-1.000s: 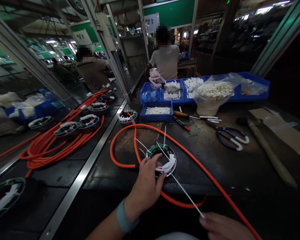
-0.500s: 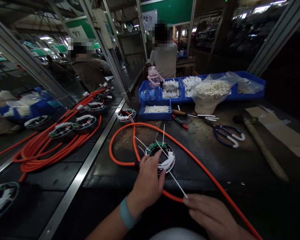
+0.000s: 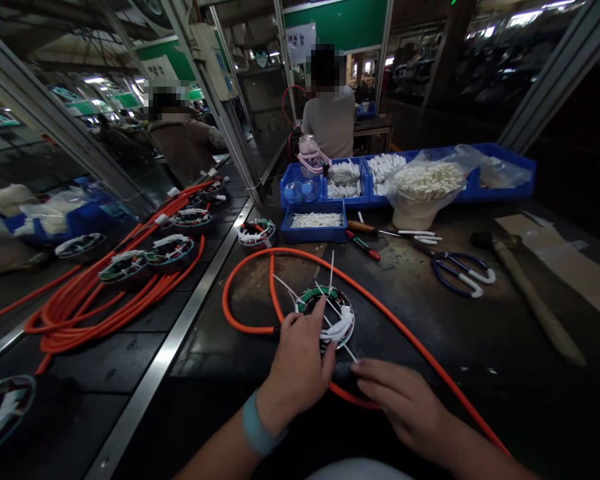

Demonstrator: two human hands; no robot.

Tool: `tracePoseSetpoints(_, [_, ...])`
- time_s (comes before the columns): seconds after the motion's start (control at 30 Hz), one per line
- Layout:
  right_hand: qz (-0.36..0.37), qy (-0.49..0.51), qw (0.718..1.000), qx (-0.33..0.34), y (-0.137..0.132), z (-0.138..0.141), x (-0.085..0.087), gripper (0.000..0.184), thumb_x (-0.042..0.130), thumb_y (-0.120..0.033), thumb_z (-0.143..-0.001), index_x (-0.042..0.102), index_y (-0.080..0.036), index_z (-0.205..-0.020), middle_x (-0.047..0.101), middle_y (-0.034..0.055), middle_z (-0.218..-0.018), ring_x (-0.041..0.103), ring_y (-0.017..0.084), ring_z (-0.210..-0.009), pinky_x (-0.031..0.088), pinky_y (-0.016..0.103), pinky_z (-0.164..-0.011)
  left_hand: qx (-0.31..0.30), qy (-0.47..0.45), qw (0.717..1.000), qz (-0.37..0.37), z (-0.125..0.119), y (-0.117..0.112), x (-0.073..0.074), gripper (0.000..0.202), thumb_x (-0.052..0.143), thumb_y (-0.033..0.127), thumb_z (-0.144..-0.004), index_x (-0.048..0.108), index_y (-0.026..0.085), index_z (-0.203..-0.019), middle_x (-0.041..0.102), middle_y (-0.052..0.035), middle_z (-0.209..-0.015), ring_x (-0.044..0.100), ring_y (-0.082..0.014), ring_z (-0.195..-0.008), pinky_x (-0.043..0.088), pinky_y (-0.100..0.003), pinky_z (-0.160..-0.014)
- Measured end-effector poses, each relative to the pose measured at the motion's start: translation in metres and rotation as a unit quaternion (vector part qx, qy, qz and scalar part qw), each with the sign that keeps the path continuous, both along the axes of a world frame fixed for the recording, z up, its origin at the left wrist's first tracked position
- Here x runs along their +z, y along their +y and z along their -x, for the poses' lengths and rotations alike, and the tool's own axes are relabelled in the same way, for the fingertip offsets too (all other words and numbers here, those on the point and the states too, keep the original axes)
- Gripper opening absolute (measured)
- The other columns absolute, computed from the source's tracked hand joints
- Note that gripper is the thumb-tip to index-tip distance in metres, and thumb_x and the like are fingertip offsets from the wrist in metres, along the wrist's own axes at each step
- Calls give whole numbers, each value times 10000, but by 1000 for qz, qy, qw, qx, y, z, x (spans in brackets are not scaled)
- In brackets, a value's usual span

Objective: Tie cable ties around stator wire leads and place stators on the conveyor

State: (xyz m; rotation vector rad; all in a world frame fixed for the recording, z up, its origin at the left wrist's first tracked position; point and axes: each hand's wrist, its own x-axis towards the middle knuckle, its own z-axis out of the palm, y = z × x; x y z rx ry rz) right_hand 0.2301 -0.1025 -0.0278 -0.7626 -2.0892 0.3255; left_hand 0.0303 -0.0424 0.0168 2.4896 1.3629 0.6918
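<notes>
A round motor stator (image 3: 341, 329) with green, white and dark parts lies on the dark bench. Several thin white cable ties (image 3: 332, 268) stick out from its rim. My left hand (image 3: 303, 357) is closed over the stator's near left side, its index finger reaching across the top and its thumb at the near edge. My right hand (image 3: 405, 400) pinches the tail of a white cable tie (image 3: 350, 352) just off the near right rim. An orange cable (image 3: 407, 327) loops around the stator and runs under my right wrist.
Beyond are a small blue bin (image 3: 314, 232) of white ties, a long blue bin (image 3: 450, 200), a screwdriver (image 3: 365, 227), blue-handled scissors (image 3: 455, 272) and a mallet (image 3: 535, 300). Left of a metal strip (image 3: 177, 340), more stators (image 3: 170, 249) lie with coiled orange cable (image 3: 105, 307). Two people work farther off.
My right hand has moved up and left, closer to the stator, and less of the pinched cable tie shows. My left hand keeps its hold. The whole view has shifted slightly.
</notes>
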Motion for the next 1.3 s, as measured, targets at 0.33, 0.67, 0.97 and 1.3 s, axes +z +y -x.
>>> tracePoseSetpoints(0.33, [404,313,860,-13,33,28,6,179,653,-242,-751,534,-207,-880,634,30,-863,625,165,-822,524,288,-777,-36,-73,993,-85,1,-3,-6,318,501,106,-811,610,244,-1076,670,-32,-1031,573,-192,-990,370,-412,-903])
tracePoseSetpoints(0.67, [398,247,880,-84,41,34,10,119,620,-212,-729,516,-201,-786,572,-14,-751,557,136,-712,468,251,-662,-46,-70,991,-106,1,-2,-9,315,520,118,-816,604,223,-1101,669,-34,-1034,553,-197,-981,425,-405,-861])
tracePoseSetpoints(0.97, [420,282,863,0,29,25,10,162,607,-186,-730,477,-203,-824,595,16,-882,571,153,-845,460,284,-793,-52,-70,991,-105,2,-2,-9,340,507,96,-811,598,201,-1122,658,-49,-1053,540,-194,-986,452,-383,-869])
tracePoseSetpoints(1.3, [414,257,868,-97,51,38,10,155,624,-194,-663,477,-192,-712,513,-37,-660,499,119,-621,417,226,-568,-57,-84,987,-125,2,-2,-10,349,522,89,-801,597,193,-1125,661,-36,-1055,535,-206,-954,461,-394,-845])
